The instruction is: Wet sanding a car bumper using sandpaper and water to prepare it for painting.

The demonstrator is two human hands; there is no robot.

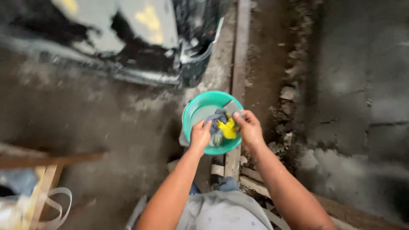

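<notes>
A teal plastic bucket (pixel 194 113) with cloudy water stands on the concrete floor just in front of my feet. Over it I hold a wet grey and yellow cloth (pixel 224 125). My left hand (pixel 199 135) grips the cloth's left end above the bucket's near rim. My right hand (pixel 248 127) grips the right end, fingers closed on the fabric. The cloth is bunched between both hands, partly hidden by my fingers.
The dark glossy body of a vehicle (pixel 128 38) fills the top left. A wooden plank (pixel 239 51) runs away from the bucket, with rubble (pixel 289 93) and a concrete slab to its right. A wooden frame (pixel 42 170) and a strap lie at the bottom left.
</notes>
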